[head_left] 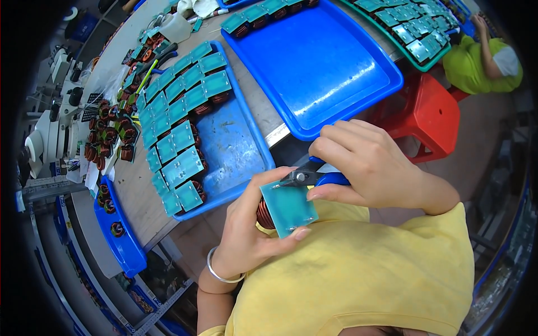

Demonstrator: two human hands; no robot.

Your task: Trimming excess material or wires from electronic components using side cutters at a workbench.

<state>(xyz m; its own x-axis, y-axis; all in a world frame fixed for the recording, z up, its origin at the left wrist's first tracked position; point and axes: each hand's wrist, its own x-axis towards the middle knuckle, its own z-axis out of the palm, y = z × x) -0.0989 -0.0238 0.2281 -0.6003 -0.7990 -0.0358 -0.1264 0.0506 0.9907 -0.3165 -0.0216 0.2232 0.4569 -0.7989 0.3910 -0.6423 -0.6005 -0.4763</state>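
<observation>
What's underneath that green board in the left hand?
Part of a copper-coloured wire coil shows past the left edge of the green board. The rest of the underside is hidden by the board itself and the left hand.

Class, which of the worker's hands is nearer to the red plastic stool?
Right. The right hand, gripping blue-handled metal cutters, appears lower left of the stool; the left hand, holding a square green circuit board, is farther off that way.
</observation>
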